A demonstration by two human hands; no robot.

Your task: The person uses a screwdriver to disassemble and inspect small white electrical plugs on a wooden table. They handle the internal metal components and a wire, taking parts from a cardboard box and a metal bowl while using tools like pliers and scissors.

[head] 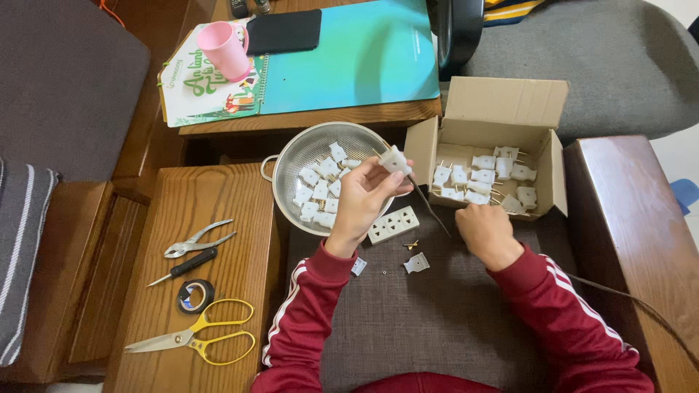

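My left hand point(362, 200) holds a small white plug point(395, 160) up above the edge of a metal colander point(291, 156) that contains several white plugs. My right hand point(486, 231) grips a thin screwdriver point(426, 202) whose shaft points up toward the held plug. Just in front of the right hand stands an open cardboard box point(502, 102) with several more white plugs with brass pins. On the grey mat between my arms lie a white multi-hole socket plate point(393, 224), a loose plug cover point(416, 263) and small brass parts point(412, 245).
On the wooden stand at left lie pliers point(195, 240), a small black screwdriver point(186, 266), a roll of black tape point(195, 295) and yellow-handled scissors point(193, 340). Behind, a pink cup point(224, 49), notebooks and a black phone point(284, 32) sit on a table. A wooden armrest point(626, 218) is at right.
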